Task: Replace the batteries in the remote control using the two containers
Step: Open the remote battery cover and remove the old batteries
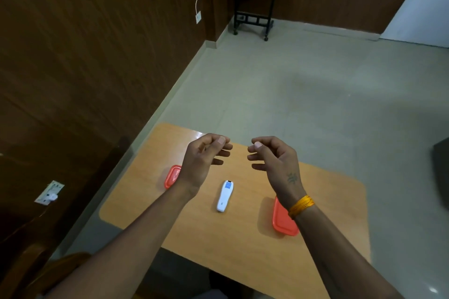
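Both hands, left hand (206, 153) and right hand (272, 155), are hovering loosely curled, holding nothing; advise flipping the white remote control (225, 195) first.

white remote (225, 195), red-orange containers (283, 219), orange table (218, 238)

No text, brand or number can be read anywhere in the head view. The white remote control (225, 196) lying on the table (328, 201) carries a small blue panel near its far end with a dark patch above it, but both are too small and blurred to make out any characters. The right hand (274, 160) bears a dark mark near the wrist; it is a figure or sign whose shape cannot be told. The two orange container lids show no legible label.
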Action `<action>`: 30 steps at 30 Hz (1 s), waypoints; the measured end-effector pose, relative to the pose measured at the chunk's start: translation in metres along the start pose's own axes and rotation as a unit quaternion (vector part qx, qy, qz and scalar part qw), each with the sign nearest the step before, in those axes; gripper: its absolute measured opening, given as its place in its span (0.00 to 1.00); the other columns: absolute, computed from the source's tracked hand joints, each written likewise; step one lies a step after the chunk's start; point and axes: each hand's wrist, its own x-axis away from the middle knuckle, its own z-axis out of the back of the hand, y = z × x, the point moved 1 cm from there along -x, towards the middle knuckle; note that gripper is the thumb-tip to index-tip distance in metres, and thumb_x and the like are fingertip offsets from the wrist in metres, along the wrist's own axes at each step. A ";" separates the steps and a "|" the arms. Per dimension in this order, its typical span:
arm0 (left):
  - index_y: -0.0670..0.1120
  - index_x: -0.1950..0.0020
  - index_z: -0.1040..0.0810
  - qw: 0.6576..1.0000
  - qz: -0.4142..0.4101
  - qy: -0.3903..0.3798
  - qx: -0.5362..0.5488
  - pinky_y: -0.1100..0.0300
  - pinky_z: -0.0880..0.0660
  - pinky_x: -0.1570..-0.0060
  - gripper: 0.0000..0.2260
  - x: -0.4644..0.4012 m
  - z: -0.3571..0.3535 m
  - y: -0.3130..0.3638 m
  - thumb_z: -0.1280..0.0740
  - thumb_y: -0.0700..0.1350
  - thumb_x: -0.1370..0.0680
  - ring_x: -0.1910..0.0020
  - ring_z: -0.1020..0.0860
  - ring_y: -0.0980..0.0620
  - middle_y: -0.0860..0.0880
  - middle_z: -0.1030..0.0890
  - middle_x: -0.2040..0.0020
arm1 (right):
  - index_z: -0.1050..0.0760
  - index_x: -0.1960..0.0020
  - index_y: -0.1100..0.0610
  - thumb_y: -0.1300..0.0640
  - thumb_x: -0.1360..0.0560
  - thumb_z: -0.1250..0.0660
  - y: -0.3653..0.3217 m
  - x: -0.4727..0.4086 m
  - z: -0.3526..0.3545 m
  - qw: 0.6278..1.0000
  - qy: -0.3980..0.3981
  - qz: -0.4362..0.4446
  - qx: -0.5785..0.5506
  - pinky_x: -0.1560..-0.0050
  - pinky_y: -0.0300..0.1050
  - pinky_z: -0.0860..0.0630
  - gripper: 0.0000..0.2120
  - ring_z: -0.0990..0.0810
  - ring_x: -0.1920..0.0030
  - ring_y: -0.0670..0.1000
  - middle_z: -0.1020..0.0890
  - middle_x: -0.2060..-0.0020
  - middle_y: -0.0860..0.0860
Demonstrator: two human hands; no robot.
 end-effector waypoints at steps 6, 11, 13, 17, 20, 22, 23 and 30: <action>0.45 0.42 0.16 0.999 0.019 -0.017 -0.031 0.45 0.17 0.46 0.13 -0.003 0.004 -0.017 0.36 0.51 0.15 0.47 0.13 0.47 0.47 0.12 0.47 | 0.17 0.44 0.56 0.56 0.17 0.34 0.020 0.000 0.001 1.000 0.012 -0.015 0.016 0.53 0.53 0.13 0.08 0.12 0.53 0.51 0.12 0.54 0.53; 0.45 0.42 0.15 0.997 0.040 -0.051 -0.045 0.49 0.18 0.49 0.15 -0.009 0.014 -0.032 0.35 0.54 0.19 0.47 0.14 0.45 0.47 0.12 0.48 | 0.17 0.44 0.54 0.55 0.16 0.35 0.042 0.006 -0.005 0.998 0.036 -0.046 0.020 0.52 0.52 0.13 0.08 0.12 0.53 0.52 0.13 0.53 0.53; 0.46 0.43 0.15 0.995 0.049 -0.065 -0.052 0.49 0.19 0.49 0.16 -0.016 0.021 -0.042 0.35 0.55 0.20 0.47 0.14 0.45 0.47 0.12 0.48 | 0.17 0.44 0.53 0.54 0.16 0.34 0.052 0.009 -0.011 0.997 0.050 -0.061 0.018 0.52 0.53 0.13 0.08 0.12 0.53 0.52 0.13 0.53 0.53; 0.46 0.44 0.15 0.989 0.064 -0.113 -0.066 0.47 0.19 0.48 0.16 -0.033 0.035 -0.069 0.34 0.56 0.20 0.47 0.14 0.45 0.48 0.12 0.48 | 0.17 0.45 0.53 0.53 0.16 0.34 0.079 0.012 -0.029 0.992 0.083 -0.094 0.029 0.53 0.52 0.14 0.08 0.12 0.53 0.51 0.13 0.53 0.52; 0.46 0.45 0.15 0.983 0.078 -0.150 -0.071 0.47 0.19 0.48 0.15 -0.048 0.045 -0.093 0.33 0.55 0.21 0.49 0.14 0.48 0.49 0.12 0.49 | 0.17 0.46 0.53 0.53 0.16 0.34 0.107 0.014 -0.047 0.986 0.119 -0.115 0.022 0.53 0.52 0.14 0.07 0.12 0.53 0.51 0.12 0.54 0.52; 0.46 0.44 0.15 0.977 0.079 -0.175 -0.089 0.47 0.19 0.48 0.13 -0.058 0.050 -0.111 0.33 0.53 0.20 0.51 0.14 0.52 0.50 0.12 0.49 | 0.17 0.46 0.53 0.52 0.17 0.33 0.128 0.015 -0.057 0.980 0.147 -0.135 0.003 0.54 0.51 0.14 0.07 0.12 0.53 0.52 0.12 0.54 0.52; 0.47 0.44 0.15 0.975 0.080 -0.183 -0.094 0.47 0.19 0.48 0.11 -0.062 0.053 -0.120 0.32 0.51 0.18 0.51 0.14 0.53 0.51 0.12 0.50 | 0.17 0.46 0.53 0.52 0.17 0.33 0.138 0.015 -0.061 0.977 0.160 -0.142 -0.006 0.54 0.51 0.15 0.07 0.12 0.52 0.53 0.12 0.54 0.52; 0.49 0.50 0.14 0.971 0.098 -0.161 -0.147 0.47 0.19 0.48 0.06 -0.091 0.060 -0.202 0.31 0.47 0.17 0.48 0.15 0.46 0.49 0.12 0.53 | 0.16 0.48 0.54 0.53 0.17 0.32 0.228 0.006 -0.080 0.966 0.181 -0.186 -0.016 0.56 0.49 0.16 0.07 0.12 0.53 0.54 0.12 0.54 0.54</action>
